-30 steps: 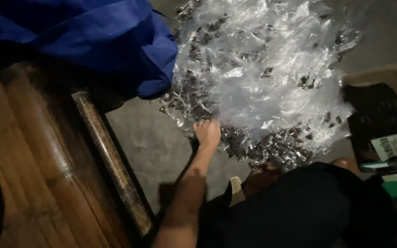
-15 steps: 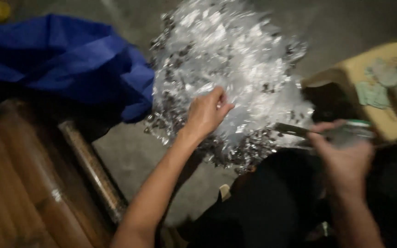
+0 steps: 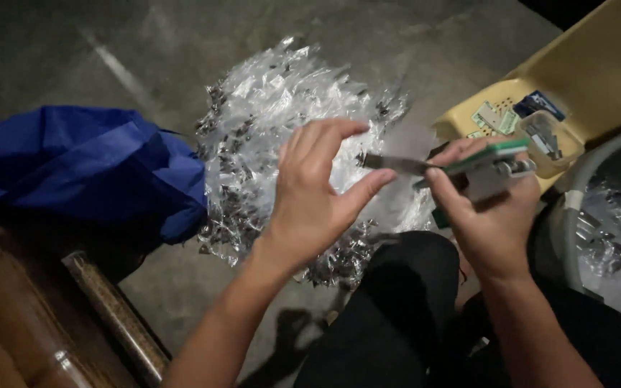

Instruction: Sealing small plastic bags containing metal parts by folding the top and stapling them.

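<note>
Left hand [image 3: 310, 194]: raised, fingers spread and curved, thumb apart from the forefinger; nothing is gripped. Its thumb tip sits just beside the metal blade tip of the hand tool [image 3: 461, 167]. Right hand [image 3: 486, 215]: closed around the green-handled hand tool, blade pointing toward the left hand. Beyond both hands, on the concrete floor [image 3: 73, 57], lies a heap of small clear plastic packets [image 3: 267, 108] with dark contents. Left of the left hand lies a blue cloth [image 3: 80, 165]. Beyond the right hand stands a yellow stool [image 3: 598, 72] carrying small items.
</note>
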